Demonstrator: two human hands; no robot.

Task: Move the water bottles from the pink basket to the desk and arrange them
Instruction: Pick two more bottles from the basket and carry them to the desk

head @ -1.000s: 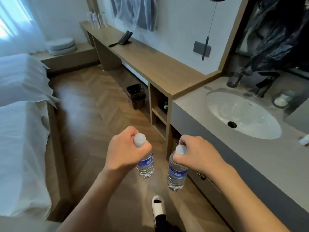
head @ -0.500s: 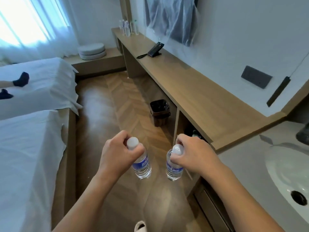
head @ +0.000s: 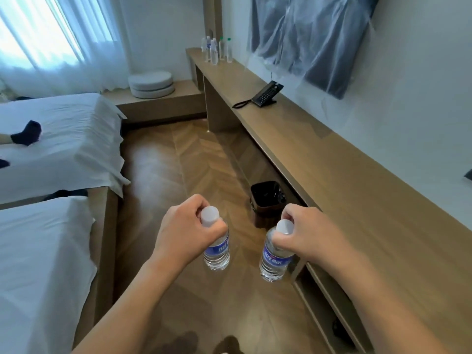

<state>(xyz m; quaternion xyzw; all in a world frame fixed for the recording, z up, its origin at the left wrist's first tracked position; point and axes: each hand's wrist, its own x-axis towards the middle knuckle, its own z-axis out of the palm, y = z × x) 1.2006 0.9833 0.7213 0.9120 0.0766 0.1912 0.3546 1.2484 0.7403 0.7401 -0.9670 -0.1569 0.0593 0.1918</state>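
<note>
Left hand: the left hand (head: 184,231) is curling its fingers round the neck of a water bottle (head: 217,251), just under the white cap, and is holding it upright over the floor.
Right hand: the right hand (head: 306,236) is gripping a second water bottle (head: 274,261) the same way, fingers wrapping the neck below the cap, the bottle hanging upright beside the desk's near edge.
Bottles in hand: both are clear with blue labels and are hanging side by side, apart from each other, above the wooden floor (head: 194,159).
Desk: the long wooden desk (head: 357,190) is running along the wall on the right, with the right-hand bottle sitting lower than its top.
Bottles on desk: a cluster of bottles (head: 215,51) is standing at the far end of the desk, well apart from the hands.
Telephone: a black telephone (head: 265,95) is sitting on the desk between that cluster and the hands.
Bin: a dark bin (head: 265,203) is standing on the floor under the desk, just beyond the right hand.
Beds: two white beds (head: 46,149) are lying to the left.
</note>
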